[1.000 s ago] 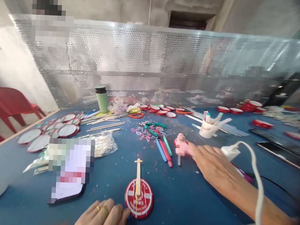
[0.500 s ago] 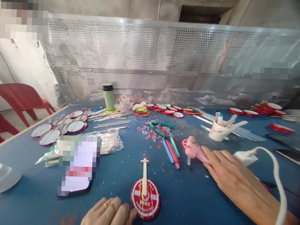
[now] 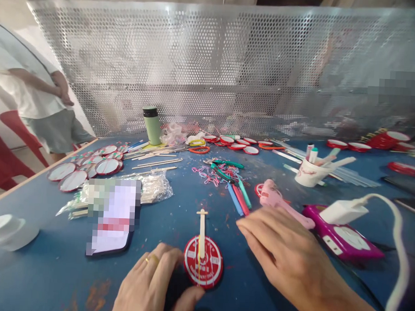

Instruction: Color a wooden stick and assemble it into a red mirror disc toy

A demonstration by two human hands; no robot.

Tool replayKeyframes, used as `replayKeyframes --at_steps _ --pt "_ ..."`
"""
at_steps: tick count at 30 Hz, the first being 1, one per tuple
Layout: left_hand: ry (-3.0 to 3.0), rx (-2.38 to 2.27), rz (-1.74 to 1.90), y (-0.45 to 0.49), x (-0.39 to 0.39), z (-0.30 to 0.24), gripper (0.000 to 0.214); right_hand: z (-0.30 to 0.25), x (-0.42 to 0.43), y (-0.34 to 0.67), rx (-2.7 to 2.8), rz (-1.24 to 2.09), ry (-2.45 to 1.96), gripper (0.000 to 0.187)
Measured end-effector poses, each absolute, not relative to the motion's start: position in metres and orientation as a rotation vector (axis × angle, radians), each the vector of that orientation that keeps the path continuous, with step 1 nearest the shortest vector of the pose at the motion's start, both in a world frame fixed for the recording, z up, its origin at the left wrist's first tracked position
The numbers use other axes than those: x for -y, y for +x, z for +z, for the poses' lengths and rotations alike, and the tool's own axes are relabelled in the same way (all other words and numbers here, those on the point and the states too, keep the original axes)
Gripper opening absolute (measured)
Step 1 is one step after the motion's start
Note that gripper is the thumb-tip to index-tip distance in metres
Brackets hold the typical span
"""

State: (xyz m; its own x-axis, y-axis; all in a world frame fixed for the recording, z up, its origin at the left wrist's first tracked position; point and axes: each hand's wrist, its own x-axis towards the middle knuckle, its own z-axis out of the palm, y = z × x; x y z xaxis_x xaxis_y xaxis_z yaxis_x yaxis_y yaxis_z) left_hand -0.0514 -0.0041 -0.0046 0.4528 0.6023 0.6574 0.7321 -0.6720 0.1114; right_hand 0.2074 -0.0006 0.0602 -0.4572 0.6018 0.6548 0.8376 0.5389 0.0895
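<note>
In front of me on the blue table lies a round red lid (image 3: 212,267) with white printing. A wooden stick (image 3: 202,231) is set on it, pointing away from me, with a short crosspiece near its far end and a yellow line along the lid. My left hand (image 3: 154,279) is at the lid's left edge, thumb and fingers apart; whether it touches cannot be made out. My right hand (image 3: 279,252) hovers right of the lid, empty, fingers loosely bent. Just beyond it rests a pink glue gun (image 3: 277,200), its nozzle by another red lid (image 3: 259,190).
A phone (image 3: 117,218) and a plastic bag of sticks (image 3: 156,188) lie left, near a white jar (image 3: 9,231). Pliers (image 3: 223,172) and markers (image 3: 236,199) are ahead. A purple power strip (image 3: 345,232) with a white cable is right. A person (image 3: 35,74) stands far left.
My right hand has let go of the glue gun and come left toward the lid. My left thumb and fingers have spread. The view has tilted down, and the standing person's body shows.
</note>
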Motion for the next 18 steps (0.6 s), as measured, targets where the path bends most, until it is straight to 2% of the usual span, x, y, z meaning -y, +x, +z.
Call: replayKeyframes --at_steps 3,8,13,18 --pt "-2.459 1.165 -0.935 -0.039 0.005 -0.003 0.067 0.074 -0.013 0.195 2.204 -0.515 -1.133 0.027" --pt "-2.301 1.297 -0.796 -0.015 0.005 -0.016 0.088 0.071 -0.036 0.182 2.172 -0.466 -1.167 0.028" --pt "-2.275 1.29 -0.693 -0.011 0.004 -0.015 0.095 0.049 -0.048 0.19 2.077 -0.34 -1.275 0.027" --pt "-2.319 1.29 -0.673 -0.01 0.002 -0.007 0.079 0.04 -0.047 0.192 2.071 -0.31 -1.312 0.029"
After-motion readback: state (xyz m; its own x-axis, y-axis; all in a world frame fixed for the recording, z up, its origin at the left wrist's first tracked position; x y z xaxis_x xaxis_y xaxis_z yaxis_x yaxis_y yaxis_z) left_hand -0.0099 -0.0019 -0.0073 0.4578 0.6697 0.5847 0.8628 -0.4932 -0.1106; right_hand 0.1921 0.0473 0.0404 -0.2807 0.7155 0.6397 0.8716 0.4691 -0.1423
